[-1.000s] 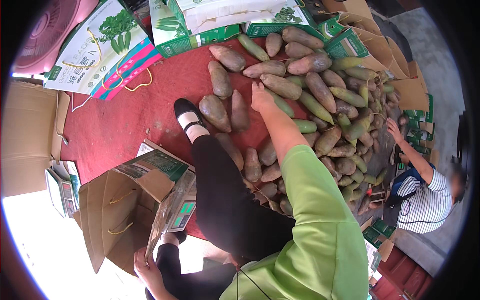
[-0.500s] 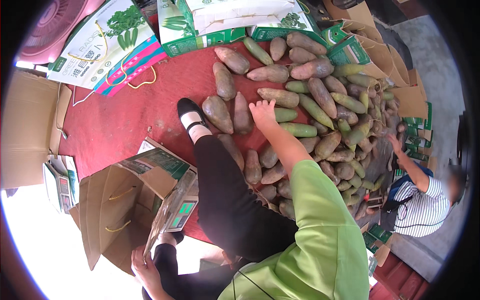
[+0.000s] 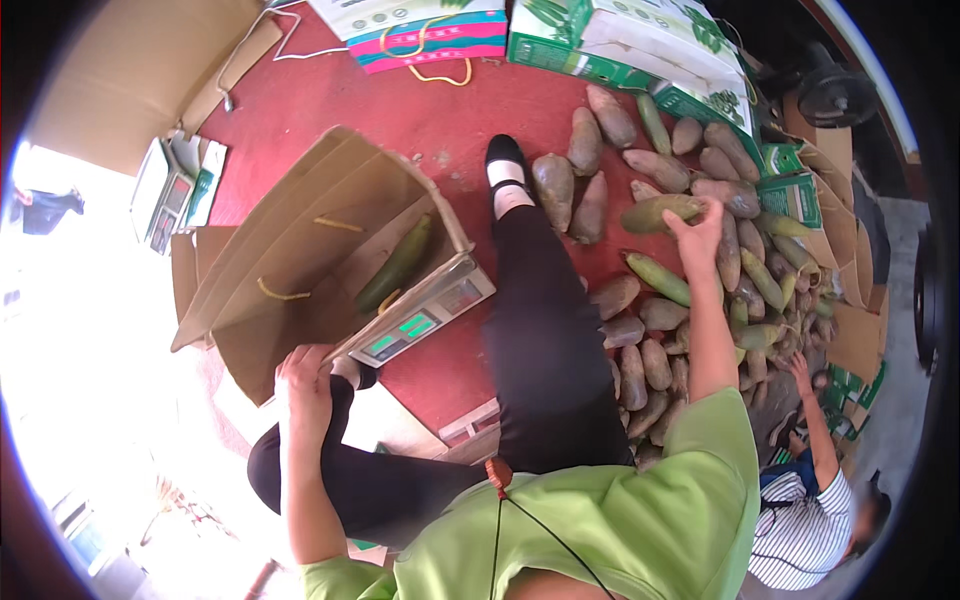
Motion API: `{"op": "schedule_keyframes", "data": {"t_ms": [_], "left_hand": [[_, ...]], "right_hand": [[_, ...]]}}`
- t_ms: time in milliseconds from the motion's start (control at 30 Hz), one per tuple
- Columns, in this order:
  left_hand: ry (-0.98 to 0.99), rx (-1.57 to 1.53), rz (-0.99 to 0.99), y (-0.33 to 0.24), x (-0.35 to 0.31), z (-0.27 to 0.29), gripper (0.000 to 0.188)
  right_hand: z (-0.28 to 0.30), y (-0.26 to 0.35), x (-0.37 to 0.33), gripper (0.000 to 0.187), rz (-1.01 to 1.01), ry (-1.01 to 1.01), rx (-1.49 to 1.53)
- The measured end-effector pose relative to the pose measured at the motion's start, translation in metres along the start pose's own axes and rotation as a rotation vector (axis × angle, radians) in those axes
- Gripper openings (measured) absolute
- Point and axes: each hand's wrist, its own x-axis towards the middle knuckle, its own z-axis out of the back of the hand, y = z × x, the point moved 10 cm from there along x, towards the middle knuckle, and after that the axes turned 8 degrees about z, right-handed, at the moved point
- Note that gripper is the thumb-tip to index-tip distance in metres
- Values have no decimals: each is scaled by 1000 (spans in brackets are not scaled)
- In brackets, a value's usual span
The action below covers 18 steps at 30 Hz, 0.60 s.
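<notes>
My right hand (image 3: 700, 243) is closed around the end of a green radish (image 3: 660, 213), raised over the edge of the radish pile. Many more radishes (image 3: 655, 277), green and purplish-brown, lie loose to the right of my leg. On the left, an open cardboard box (image 3: 300, 240) with yellow cord handles rests tilted on a digital scale (image 3: 425, 318). One green radish (image 3: 402, 262) lies inside it; a smaller yellowish piece beside that is unclear. My left hand (image 3: 303, 385) grips the box's near edge, its fingertips partly hidden.
Printed white-green cartons (image 3: 640, 50) line the far side of the red ground cover (image 3: 300, 110). A second scale (image 3: 165, 195) stands at the left by a large cardboard box (image 3: 120, 80). A person in a striped shirt (image 3: 805, 530) reaches toward the pile from the right.
My right hand has closed on a green radish and lifted it from the pile. The view has swung left, showing the box's inside. My left hand stays at the box edge.
</notes>
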Motion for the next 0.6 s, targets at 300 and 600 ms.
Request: {"op": "schedule_keyframes", "data": {"t_ms": [300, 600], "left_hand": [[25, 5, -59, 3, -6, -5, 22], [-29, 50, -117, 6, -6, -4, 19]], "right_hand": [[-70, 347, -19, 61, 511, 385, 693], [-306, 428, -153, 55, 746, 754, 232]]}}
